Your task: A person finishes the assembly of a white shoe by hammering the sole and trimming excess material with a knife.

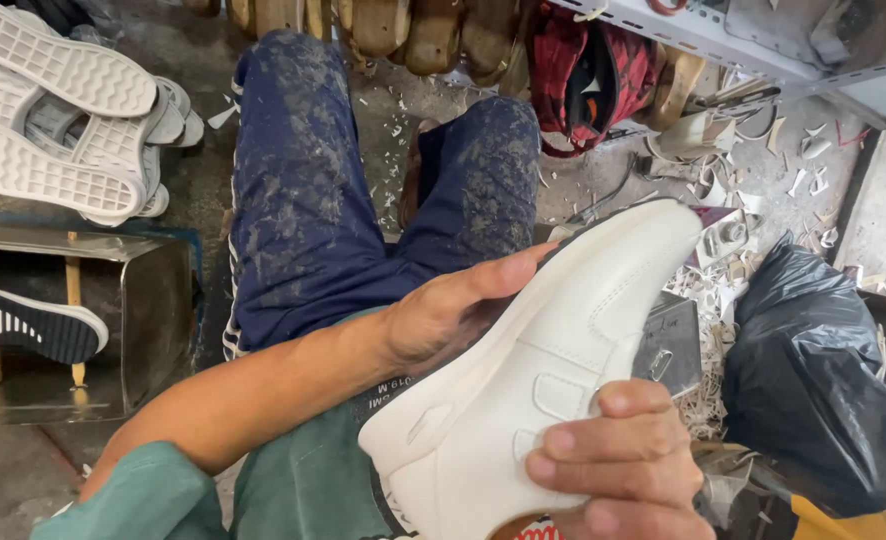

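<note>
Shoe (543, 360), white and unfinished, lies tilted across the lap of a seated person, toe toward the upper right and heel toward the lower left. The left hand (453, 310) rests flat along the upper edge, fingers extended and pressed to the side of the upper, thumb hidden beneath. The right hand (618, 465) closes its grip on the lower edge near the heel, fingers curled over a strap tab and pinching the shoe against the palm. Dusty blue trousers (303, 200) fill the middle of the view. White soles (53, 110) are stacked at upper left, one dark sole (28, 322) stands on a rack below them, and a black plastic bag (823, 380) sits at right amid pale trimmings (708, 300) on the floor. The step in hand appears to be inspection or turning of the upper; the next move would call for a steady two-handed hold and a clear view of the seams.
</note>
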